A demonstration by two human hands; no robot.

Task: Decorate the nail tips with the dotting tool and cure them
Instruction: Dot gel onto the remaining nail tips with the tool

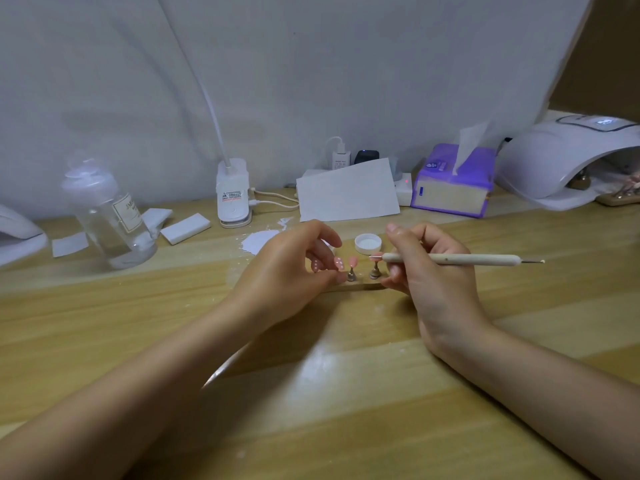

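Pink nail tips (352,261) stand on small metal holders on a wooden base (360,287) in the middle of the table. Two tips on the left (339,263) carry white dots. My left hand (294,268) curls around the left end of the base, thumb at a holder's foot. My right hand (429,268) grips a pale wooden dotting tool (450,259) lying level, its left point at the rightmost tip (376,255). A small white pot of paint (367,243) sits just behind. A white curing lamp (568,157) stands at the far right.
A clear bottle (110,220) stands at the left with white pads (185,228) near it. A lamp base (232,195), folded paper (348,192) and a purple tissue box (453,181) line the back. Another holder set lies under the curing lamp.
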